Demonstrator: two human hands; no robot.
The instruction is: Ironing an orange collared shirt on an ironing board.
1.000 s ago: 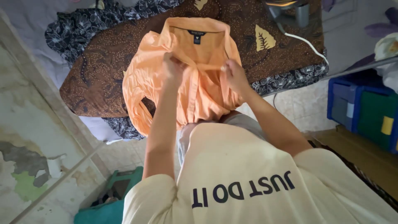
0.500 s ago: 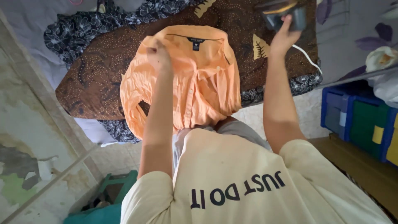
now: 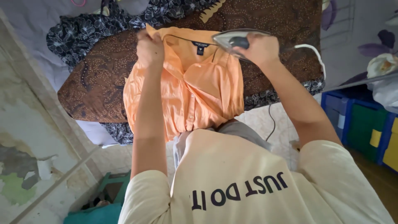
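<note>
An orange buttoned shirt (image 3: 195,95) lies on a brown patterned ironing board (image 3: 95,83), its collar at the far side and its hem hanging over the near edge. My left hand (image 3: 150,49) pinches the shirt's left collar and shoulder. My right hand (image 3: 259,49) grips the dark handle of a silver clothes iron (image 3: 232,39), held at the shirt's right collar. A white cord (image 3: 313,52) runs from the iron to the right.
A dark floral cloth (image 3: 70,35) lies under the board's far left. Blue and green bins (image 3: 365,128) stand at the right. A green crate (image 3: 107,195) sits on the floor at the lower left, beside a worn wall (image 3: 25,145).
My right hand left the shirt front, reached to the far right, took the iron and brought it onto the right collar. My left hand moved up to the left collar.
</note>
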